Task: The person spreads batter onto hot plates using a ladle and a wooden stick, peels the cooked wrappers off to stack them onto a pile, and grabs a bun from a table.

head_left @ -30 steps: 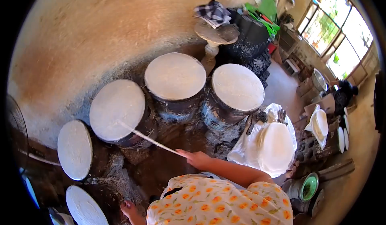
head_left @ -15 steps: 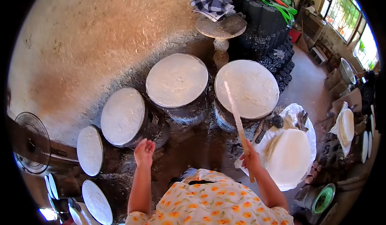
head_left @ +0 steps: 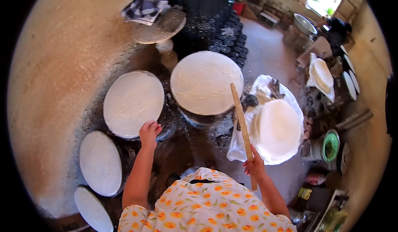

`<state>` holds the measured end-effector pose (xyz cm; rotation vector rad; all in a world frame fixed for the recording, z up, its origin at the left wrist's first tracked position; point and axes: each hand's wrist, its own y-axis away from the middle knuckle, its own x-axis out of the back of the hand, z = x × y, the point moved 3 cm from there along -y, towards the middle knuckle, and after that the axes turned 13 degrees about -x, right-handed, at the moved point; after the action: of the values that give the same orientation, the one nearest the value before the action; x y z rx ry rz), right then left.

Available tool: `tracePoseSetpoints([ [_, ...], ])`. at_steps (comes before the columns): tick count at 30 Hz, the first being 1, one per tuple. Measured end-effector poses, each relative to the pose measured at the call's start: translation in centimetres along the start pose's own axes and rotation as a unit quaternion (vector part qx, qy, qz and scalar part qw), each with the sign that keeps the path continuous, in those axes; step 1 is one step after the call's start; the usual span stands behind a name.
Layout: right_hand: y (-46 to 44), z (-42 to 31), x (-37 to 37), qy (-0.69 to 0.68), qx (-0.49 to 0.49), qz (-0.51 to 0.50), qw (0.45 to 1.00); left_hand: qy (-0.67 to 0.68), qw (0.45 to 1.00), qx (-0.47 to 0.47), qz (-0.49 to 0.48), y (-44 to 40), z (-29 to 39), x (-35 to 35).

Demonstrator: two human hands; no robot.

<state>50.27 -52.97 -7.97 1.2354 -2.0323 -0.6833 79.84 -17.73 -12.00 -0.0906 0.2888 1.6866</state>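
My right hand (head_left: 256, 165) is wrapped round a long flat wooden stick (head_left: 242, 126), whose far tip lies over the right edge of a round white-topped drum (head_left: 207, 82). Near the lower right rim of another white-topped drum (head_left: 133, 104), my left hand (head_left: 149, 133) has its fingers curled together; whether anything is between them cannot be made out. To the right of the stick, a stack of thin white rounds (head_left: 278, 126) lies on clear plastic sheeting (head_left: 237, 145).
Two more white discs (head_left: 100, 163) (head_left: 93, 209) stand at the lower left. A round pedestal table (head_left: 159, 26) holds a checked cloth (head_left: 145, 8). Behind are stacked black perforated cylinders (head_left: 199, 14). A green basin (head_left: 331, 145) is at the right.
The view has turned to the right. My left hand has come into view and its fingers have curled in. My right hand has swung the stick from the left drum to the right.
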Motion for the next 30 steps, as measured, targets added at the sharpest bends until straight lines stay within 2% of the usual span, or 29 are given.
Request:
tracePoseSetpoints([
  [2,1.2,0.8,0.1,-0.021,-0.023,0.024,0.999,-0.026,0.999,0.011,-0.038,-1.2,-1.0,-2.5],
  [5,1.5,3.0,0.2,0.06,0.044,0.095,0.993,-0.054,0.995,-0.007,-0.087,-2.5,-2.8,-5.4],
  [6,0.8,3.6,0.2,0.057,0.04,0.102,0.992,-0.053,0.994,-0.003,-0.094,-2.4,-3.0,-6.4],
  [7,0.3,3.2,0.2,0.129,0.194,0.18,0.956,-0.06,0.993,-0.012,-0.106,-2.1,-3.0,-7.3],
  [9,0.3,3.4,0.4,0.197,0.337,0.253,0.885,-0.076,0.989,-0.032,-0.126,-1.7,-3.4,-8.7],
  [10,-0.1,4.1,0.8,0.173,0.268,0.22,0.922,-0.078,0.988,-0.031,-0.13,-1.4,-3.6,-9.1],
  [11,-0.5,4.8,1.1,0.147,0.198,0.186,0.951,-0.144,0.974,-0.081,-0.155,-1.0,-3.6,-9.8],
  [12,0.4,3.8,1.3,0.143,0.197,0.189,0.951,-0.209,0.952,-0.131,-0.179,-0.6,-3.5,-10.6],
  [13,1.6,2.5,1.6,0.026,0.081,0.127,0.988,-0.225,0.94,-0.183,-0.181,-0.1,-3.4,-11.3],
  [14,2.4,2.1,1.7,-0.091,-0.037,0.059,0.993,-0.225,0.939,-0.184,-0.185,0.2,-3.5,-12.1],
  [16,2.7,2.9,2.3,-0.098,-0.063,0.04,0.992,-0.308,0.863,-0.329,-0.23,1.4,-2.2,-14.3],
  [17,2.8,3.4,2.6,-0.1,-0.089,0.018,0.991,-0.317,0.863,-0.301,-0.252,2.0,-2.1,-15.3],
  [18,3.1,3.6,2.8,-0.104,-0.088,0.019,0.991,-0.317,0.862,-0.303,-0.255,2.2,-2.2,-16.2],
  [20,3.6,4.1,2.6,-0.097,-0.122,-0.063,0.986,-0.359,0.793,-0.403,-0.283,3.1,-2.5,-18.4],
  [21,3.6,4.4,2.8,-0.102,-0.121,-0.061,0.986,-0.363,0.764,-0.449,-0.289,3.6,-2.4,-19.5],
  [22,3.6,4.8,2.8,-0.073,-0.119,-0.111,0.984,-0.361,0.761,-0.451,-0.294,4.1,-2.3,-20.2],
  [24,3.3,5.5,2.2,-0.037,-0.099,-0.18,0.978,-0.454,0.693,-0.476,-0.296,5.3,-2.2,-22.7],
  [25,3.4,5.0,2.2,-0.012,-0.074,-0.176,0.982,-0.465,0.67,-0.479,-0.323,4.7,-3.8,-23.1],
  [26,3.6,4.5,2.5,0.012,-0.051,-0.169,0.984,-0.469,0.673,-0.47,-0.325,4.3,-5.0,-23.6],
  [27,3.7,4.4,3.0,-0.006,-0.052,-0.144,0.988,-0.491,0.644,-0.499,-0.309,3.9,-6.1,-24.0],
  [30,4.1,4.5,4.2,0.032,-0.024,-0.112,0.993,-0.532,0.621,-0.492,-0.299,3.1,-5.8,-24.8],
])
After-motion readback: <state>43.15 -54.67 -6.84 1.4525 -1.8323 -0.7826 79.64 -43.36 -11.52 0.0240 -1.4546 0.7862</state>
